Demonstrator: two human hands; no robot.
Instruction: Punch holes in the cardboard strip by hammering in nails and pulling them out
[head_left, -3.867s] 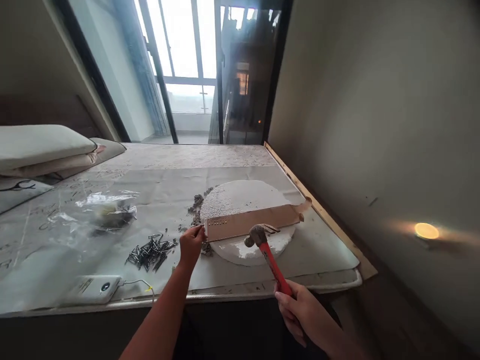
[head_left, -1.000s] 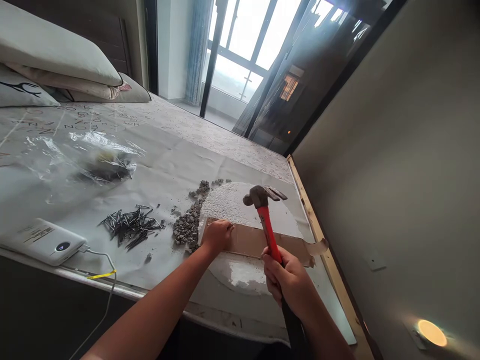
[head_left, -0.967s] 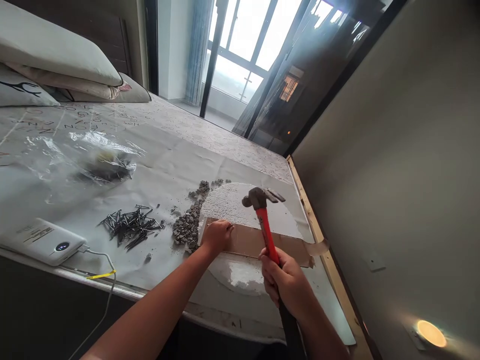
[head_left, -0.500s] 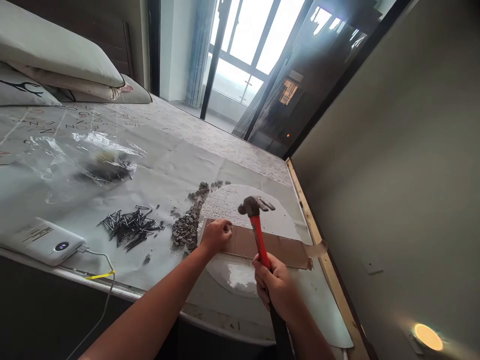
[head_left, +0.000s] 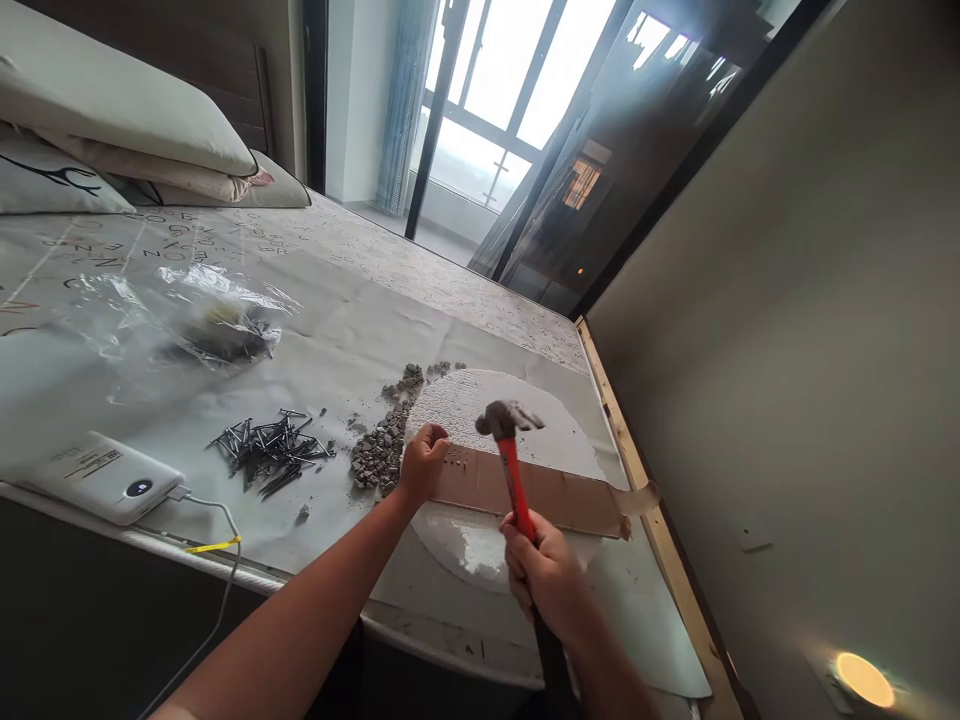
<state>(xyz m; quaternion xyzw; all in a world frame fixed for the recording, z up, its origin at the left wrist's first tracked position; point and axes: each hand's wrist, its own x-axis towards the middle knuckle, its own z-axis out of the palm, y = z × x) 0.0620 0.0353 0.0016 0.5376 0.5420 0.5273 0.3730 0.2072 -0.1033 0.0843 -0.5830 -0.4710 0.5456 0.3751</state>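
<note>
My right hand [head_left: 546, 578] is wrapped round the red handle of a claw hammer [head_left: 507, 452], whose steel head hangs just above a brown cardboard strip [head_left: 555, 493]. The strip lies across a round white foam disc [head_left: 480, 400] and carries a row of small nail heads near its left end. My left hand [head_left: 422, 462] is curled over that left end, fingers closed and pressing on the strip; whether it pinches a nail I cannot make out. A heap of dark nails [head_left: 268, 450] lies to the left.
Grey rubble [head_left: 381, 450] sits beside the disc. A white power bank [head_left: 105, 477] with a cable lies at the near edge, a clear plastic bag [head_left: 202, 325] farther back, pillows [head_left: 112, 130] at the far left. A wall [head_left: 787, 330] stands close on the right.
The hammer head has come down and leftward toward the strip's nailed end. My left hand has slid back to the strip's left edge, uncovering the row of nail heads.
</note>
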